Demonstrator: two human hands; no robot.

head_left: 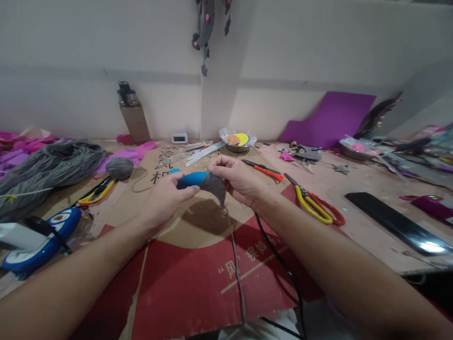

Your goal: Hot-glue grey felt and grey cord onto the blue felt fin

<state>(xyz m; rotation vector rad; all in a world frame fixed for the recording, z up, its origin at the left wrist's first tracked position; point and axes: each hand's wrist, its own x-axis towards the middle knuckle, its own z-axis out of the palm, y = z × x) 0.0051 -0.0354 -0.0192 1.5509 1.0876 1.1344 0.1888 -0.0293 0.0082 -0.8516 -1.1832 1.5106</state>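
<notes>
A curved blue crescent-shaped piece [193,180] is held up over the cardboard, its right part wound with grey yarn [214,187]. My left hand [169,196] grips the blue end between thumb and fingers. At the top of the wound part, my right hand [231,177] has its fingers pinched together; they appear to hold the yarn at the winding, though the strand between them is too small to make out. From the crescent's pointed lower tip a grey strand [235,255] hangs down over the red cardboard [184,288] to its front edge.
Left are a grey yarn ball [119,168], a yarn skein [67,158], a yellow cutter [97,191] and a blue-and-white object [67,231]. Right lie scissors [314,203], an orange-handled tool [267,173] and a phone-like black slab [396,222]. A bowl [238,148] stands behind; a black cable [279,255] crosses the cardboard.
</notes>
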